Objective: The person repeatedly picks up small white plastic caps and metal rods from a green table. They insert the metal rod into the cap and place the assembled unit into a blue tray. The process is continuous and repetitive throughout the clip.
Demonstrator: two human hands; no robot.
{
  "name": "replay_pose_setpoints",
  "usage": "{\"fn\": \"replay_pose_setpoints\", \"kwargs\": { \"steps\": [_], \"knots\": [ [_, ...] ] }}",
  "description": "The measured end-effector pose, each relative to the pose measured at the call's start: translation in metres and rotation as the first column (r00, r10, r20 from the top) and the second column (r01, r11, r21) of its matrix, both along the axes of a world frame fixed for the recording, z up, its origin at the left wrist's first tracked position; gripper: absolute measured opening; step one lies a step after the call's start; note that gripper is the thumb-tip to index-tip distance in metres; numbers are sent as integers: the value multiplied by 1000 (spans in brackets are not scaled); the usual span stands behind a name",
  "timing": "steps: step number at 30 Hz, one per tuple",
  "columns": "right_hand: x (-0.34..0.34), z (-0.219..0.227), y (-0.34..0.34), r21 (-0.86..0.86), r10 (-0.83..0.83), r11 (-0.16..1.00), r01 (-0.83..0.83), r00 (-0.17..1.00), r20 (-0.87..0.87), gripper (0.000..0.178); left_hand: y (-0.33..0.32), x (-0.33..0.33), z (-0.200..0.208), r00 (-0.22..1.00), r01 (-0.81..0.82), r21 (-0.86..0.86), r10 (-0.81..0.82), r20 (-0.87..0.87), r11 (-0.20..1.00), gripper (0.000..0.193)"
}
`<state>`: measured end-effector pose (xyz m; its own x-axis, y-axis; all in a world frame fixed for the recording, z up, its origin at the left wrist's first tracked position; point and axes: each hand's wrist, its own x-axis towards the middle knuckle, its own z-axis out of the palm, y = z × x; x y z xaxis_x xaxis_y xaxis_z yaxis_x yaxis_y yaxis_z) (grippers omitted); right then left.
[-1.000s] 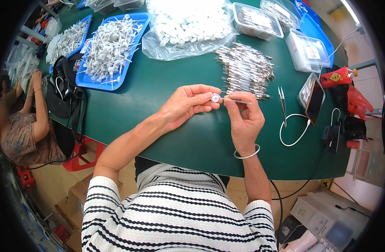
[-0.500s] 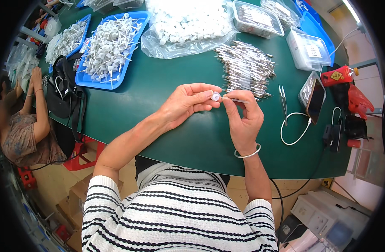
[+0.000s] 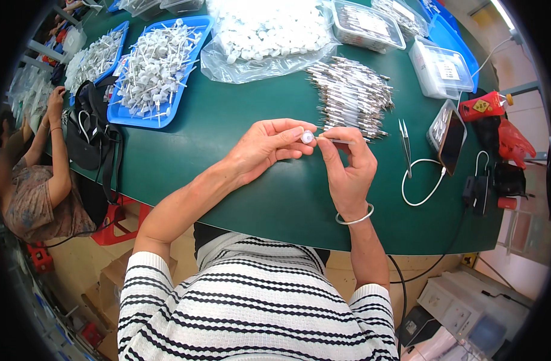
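My left hand point(image 3: 268, 144) pinches a small white round plastic cap point(image 3: 307, 138) between thumb and fingers. Close on its right, my right hand point(image 3: 350, 162) grips a thin metal rod point(image 3: 338, 141) between thumb and forefinger. The rod's tip points at the cap; whether it is inside the cap is too small to tell. Both hands are just above the green table point(image 3: 251, 210). Beyond my right hand lies a pile of similar slim metal rods point(image 3: 350, 96). A plastic bag of loose white caps point(image 3: 269, 36) lies farther back.
A blue tray point(image 3: 161, 120) holds white caps with rods. Tweezers point(image 3: 405, 144), a white cable point(image 3: 417, 204) and a phone point(image 3: 452, 144) lie at the right. Lidded clear boxes point(image 3: 441, 69) stand behind them. A black bag point(image 3: 95, 132) and a co-worker's arm point(image 3: 59, 150) are at the left.
My hands keep nearly the same place and grip, with the cap and rod close together. The co-worker's hands at the left have shifted a little.
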<state>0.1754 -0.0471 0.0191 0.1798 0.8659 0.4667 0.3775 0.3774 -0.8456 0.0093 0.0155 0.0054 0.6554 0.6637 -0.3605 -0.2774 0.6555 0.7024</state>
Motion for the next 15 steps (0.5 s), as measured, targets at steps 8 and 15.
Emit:
{"fn": "replay_pose_setpoints", "kwargs": {
  "steps": [8, 15],
  "knots": [
    [1, 2, 0, -4, 12, 1000, -12, 999, 42, 12, 0, 0, 0, 1000, -3, 15, 4, -13, 1000, 28],
    [1, 1, 0, -5, 11, 1000, -10, 999, 41, 12, 0, 0, -2, 1000, 5, 10, -5, -13, 1000, 29]
  ]
}}
